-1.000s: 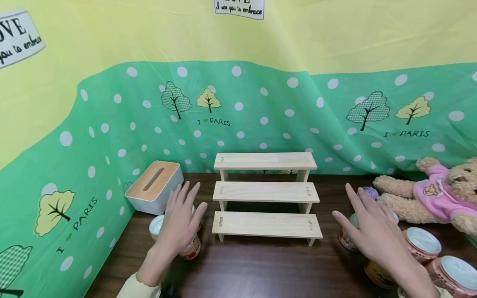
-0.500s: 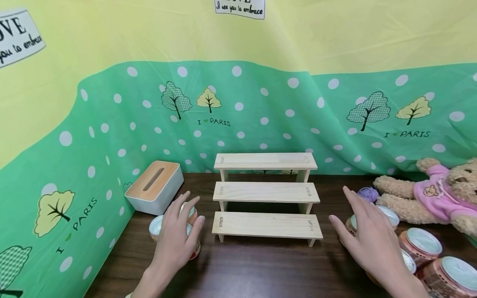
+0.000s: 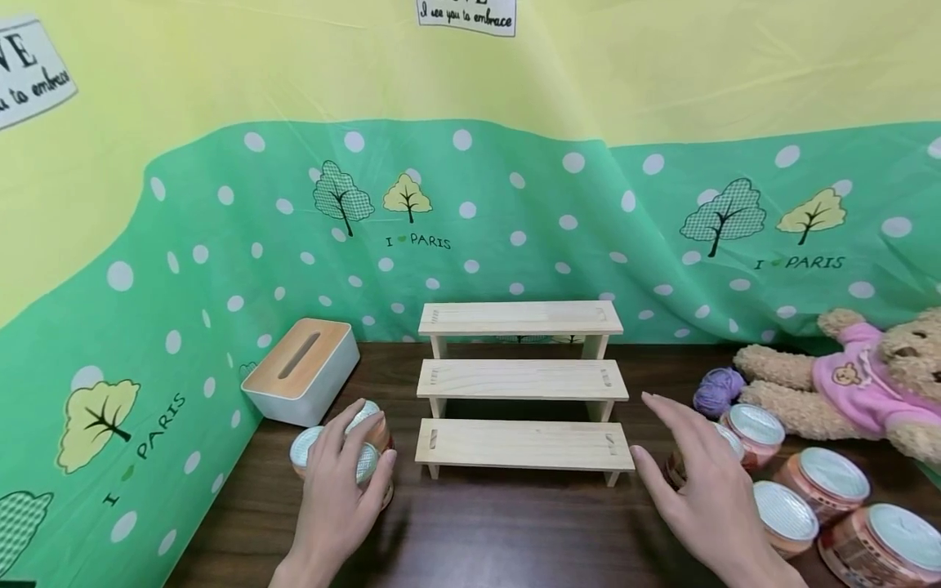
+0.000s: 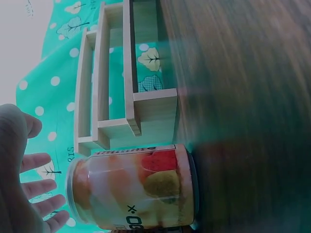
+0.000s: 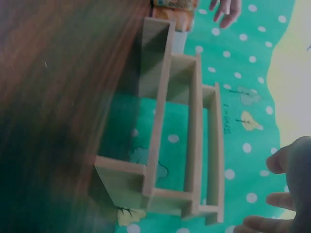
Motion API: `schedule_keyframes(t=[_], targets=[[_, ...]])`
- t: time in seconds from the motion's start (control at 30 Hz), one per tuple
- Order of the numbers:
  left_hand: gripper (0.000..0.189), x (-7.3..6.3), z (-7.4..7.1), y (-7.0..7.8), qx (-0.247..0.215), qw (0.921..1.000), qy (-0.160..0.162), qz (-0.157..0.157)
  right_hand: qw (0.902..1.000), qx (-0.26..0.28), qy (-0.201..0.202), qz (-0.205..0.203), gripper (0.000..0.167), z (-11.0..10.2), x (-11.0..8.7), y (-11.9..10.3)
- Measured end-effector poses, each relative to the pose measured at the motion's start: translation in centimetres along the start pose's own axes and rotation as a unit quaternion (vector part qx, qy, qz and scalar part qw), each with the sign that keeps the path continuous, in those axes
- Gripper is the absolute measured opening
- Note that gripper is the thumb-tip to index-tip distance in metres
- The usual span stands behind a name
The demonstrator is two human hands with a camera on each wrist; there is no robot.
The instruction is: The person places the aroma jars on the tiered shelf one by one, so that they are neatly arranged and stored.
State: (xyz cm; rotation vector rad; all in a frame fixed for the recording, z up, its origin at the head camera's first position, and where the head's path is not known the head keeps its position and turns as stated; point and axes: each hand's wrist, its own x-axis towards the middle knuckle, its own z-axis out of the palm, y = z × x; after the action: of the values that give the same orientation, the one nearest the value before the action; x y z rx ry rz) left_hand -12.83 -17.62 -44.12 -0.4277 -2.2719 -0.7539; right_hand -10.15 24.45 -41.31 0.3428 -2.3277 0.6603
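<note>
My left hand (image 3: 340,494) hovers over a group of cans at the left, its fingers spread and holding nothing. One can (image 3: 303,451) peeks out on its left and another (image 3: 379,431) past its fingertips. The left wrist view shows that hand above the lid of a can with fruit pictures (image 4: 133,187). My right hand (image 3: 706,494) is held over the table beside several cans, thumb apart from the fingers, nothing in it. Behind it stands a partly hidden can (image 3: 729,439); a silver-lidded can (image 3: 785,516) is just right of it. Between both hands stands a three-step wooden rack (image 3: 524,443).
A tissue box (image 3: 301,371) with a wooden top stands at the back left. Toward the right lie a purple yarn ball (image 3: 717,392) and a teddy bear (image 3: 853,380) in a pink top. Patterned green-and-yellow cloth (image 3: 507,204) hangs behind the dark table (image 3: 500,531).
Both hands have come lower and nearer the body, the right one also shifting left. More can lids and the yarn ball now show. Rack and cans stay where they were.
</note>
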Motion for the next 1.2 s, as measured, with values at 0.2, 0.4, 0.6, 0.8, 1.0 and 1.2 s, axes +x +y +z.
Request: schedule_keyframes(t=[0.2, 0.4, 0.6, 0.8, 1.0, 1.2], targets=[[0.044, -0.2, -0.1, -0.2, 0.010, 0.9994, 0.022, 0.023, 0.9995, 0.019, 0.001, -0.025, 0.079, 1.5, -0.8, -0.2], [0.044, -0.3, 0.0, -0.4, 0.022, 0.9986, 0.038, 0.029, 0.9985, 0.046, 0.012, -0.028, 0.075, 3.1, -1.7, 0.1], [0.044, -0.5, 0.4, -0.8, 0.020, 0.9971, 0.061, 0.041, 0.9974, 0.068, 0.022, 0.009, 0.068, 4.2, -2.4, 0.4], [0.042, -0.7, 0.6, -1.2, 0.025, 0.9966, 0.074, 0.025, 0.9963, 0.062, 0.011, 0.058, 0.058, 4.9, -2.8, 0.9], [0.054, -0.8, 0.5, -1.3, 0.062, 0.9952, 0.071, 0.024, 0.9951, 0.074, 0.023, 0.062, 0.056, 5.6, -3.2, 1.6], [0.072, -1.1, 0.4, -1.4, 0.081, 0.9958, 0.041, 0.011, 0.9950, 0.042, 0.014, 0.089, 0.051, 6.1, -3.7, 1.9]])
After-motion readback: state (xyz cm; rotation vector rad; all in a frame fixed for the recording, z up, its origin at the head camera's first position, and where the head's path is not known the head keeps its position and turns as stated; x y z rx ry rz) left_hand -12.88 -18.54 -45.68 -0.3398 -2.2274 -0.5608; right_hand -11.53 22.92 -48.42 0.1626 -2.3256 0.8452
